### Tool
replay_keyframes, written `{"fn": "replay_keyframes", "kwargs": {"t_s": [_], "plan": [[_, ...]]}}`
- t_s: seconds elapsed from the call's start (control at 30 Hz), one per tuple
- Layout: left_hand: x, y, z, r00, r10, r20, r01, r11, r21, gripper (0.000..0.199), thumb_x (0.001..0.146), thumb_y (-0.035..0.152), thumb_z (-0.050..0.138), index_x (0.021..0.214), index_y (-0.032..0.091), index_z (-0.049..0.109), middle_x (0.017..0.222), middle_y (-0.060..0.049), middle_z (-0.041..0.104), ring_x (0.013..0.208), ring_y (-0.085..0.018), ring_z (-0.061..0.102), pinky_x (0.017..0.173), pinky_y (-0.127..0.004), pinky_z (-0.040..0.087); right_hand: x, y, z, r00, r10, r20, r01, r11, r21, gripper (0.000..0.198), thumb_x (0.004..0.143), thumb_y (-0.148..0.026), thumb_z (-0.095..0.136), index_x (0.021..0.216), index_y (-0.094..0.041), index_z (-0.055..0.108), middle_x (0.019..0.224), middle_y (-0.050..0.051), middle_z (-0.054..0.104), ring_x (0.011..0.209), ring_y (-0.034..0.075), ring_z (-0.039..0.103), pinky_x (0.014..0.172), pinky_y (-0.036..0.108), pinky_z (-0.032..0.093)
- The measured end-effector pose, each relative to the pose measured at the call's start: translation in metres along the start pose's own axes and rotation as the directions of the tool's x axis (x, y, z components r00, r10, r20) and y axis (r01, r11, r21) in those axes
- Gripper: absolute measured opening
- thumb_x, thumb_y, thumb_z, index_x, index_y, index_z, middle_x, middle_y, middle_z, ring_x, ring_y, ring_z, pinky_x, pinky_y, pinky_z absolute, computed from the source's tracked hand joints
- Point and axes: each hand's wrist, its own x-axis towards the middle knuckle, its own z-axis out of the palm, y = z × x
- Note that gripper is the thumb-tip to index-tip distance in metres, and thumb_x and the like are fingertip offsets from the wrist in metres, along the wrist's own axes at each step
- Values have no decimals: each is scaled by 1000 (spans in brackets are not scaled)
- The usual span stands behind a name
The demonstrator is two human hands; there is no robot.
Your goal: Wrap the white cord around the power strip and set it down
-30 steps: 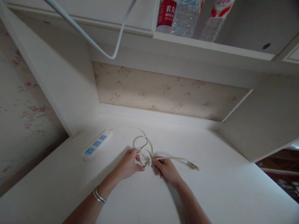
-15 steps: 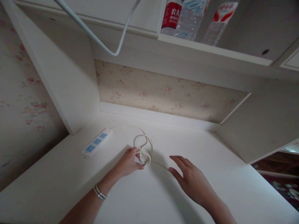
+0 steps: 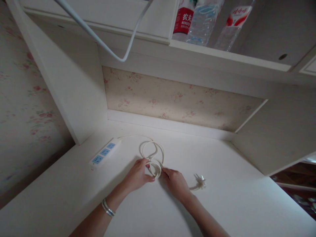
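A white power strip (image 3: 105, 154) with blue socket faces lies at the left of the white desk. From its far end a cream power cord (image 3: 163, 154) runs to loose loops at the middle. My left hand (image 3: 139, 172), with silver bangles on its wrist, grips the coiled loops between thumb and fingers. On the coil's right side, my right hand (image 3: 174, 182) is closed at the cord, its fingertips pinched against it. Beyond that hand, the cord's end shows with a plug (image 3: 201, 181) resting on the desk.
An open shelf (image 3: 229, 56) above holds clear plastic bottles (image 3: 202, 24). A pale bent rod or cable (image 3: 98, 38) hangs across the upper left. Side panels (image 3: 71, 82) bound the desk (image 3: 138, 210), with a flowered wall panel (image 3: 172, 98) behind it.
My right hand has moved left to the coil, its fingers closing on the cord. The plug now shows to its right. My left hand keeps its grip; the view has shifted slightly.
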Motion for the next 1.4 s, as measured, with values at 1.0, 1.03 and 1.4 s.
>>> {"fn": "replay_keyframes", "kwargs": {"t_s": [1.0, 1.03, 1.4], "plan": [[1, -3, 0, 1000, 3, -26, -3, 1000, -4, 54, 58, 31, 79, 104, 20, 53, 103, -5, 64, 98, -23, 59, 85, -32, 43, 16, 6, -9, 990, -140, 7, 139, 988, 70, 34, 96, -29, 36, 88, -20, 68, 79, 4, 64, 74, 15, 61, 68, 23, 41], [2, -4, 0, 1000, 9, -26, -9, 1000, -4, 53, 59, 31, 79, 104, 19, 53, 104, -5, 64, 99, -23, 59, 86, -32, 43, 15, 6, -9, 988, -157, 5, 156, 984, 84, 32, 96, -29, 37, 91, -20, 67, 82, 4, 65, 76, 15, 61, 69, 23, 41], [2, -4, -1, 1000, -26, -11, 26, 999, -39, 60, 56, 33, 81, 108, 18, 55, 108, -9, 63, 104, -26, 57, 89, -34, 43, -52, 85, -12, 939, -265, -219, 168, 909, -381, 31, 93, -30, 46, 121, -27, 59, 134, 9, 55, 128, 27, 43, 109, 52, 26]]}}
